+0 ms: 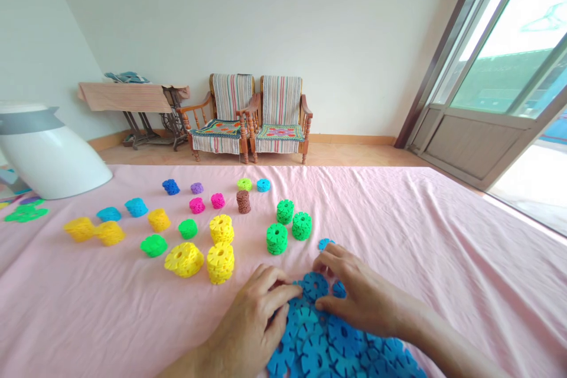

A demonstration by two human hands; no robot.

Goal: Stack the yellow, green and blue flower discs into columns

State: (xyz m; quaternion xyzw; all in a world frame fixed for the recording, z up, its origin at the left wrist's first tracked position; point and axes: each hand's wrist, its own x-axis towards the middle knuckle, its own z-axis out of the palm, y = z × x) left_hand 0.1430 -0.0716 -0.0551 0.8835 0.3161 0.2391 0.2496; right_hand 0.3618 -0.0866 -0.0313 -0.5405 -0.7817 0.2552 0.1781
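Note:
A pile of blue slotted snowflake discs (312,354) lies on the pink cloth at the near edge. My left hand (261,313) is at the pile's left side, fingers bent and close together, their tips at the edge of a blue disc; what they hold, if anything, is hidden. On the other side, my right hand (361,292) arches over the pile with thumb and fingers apart. Between the two hands a blue disc (315,287) lies on top. Just beyond my right fingers is another blue disc (326,244).
Stacks of green discs (277,239), yellow discs (220,263) and a brown stack (243,202) stand ahead, with smaller pink, purple and blue stacks around. A white jug (57,153) stands at the left. Two wooden chairs (283,106) are beyond the table (376,201).

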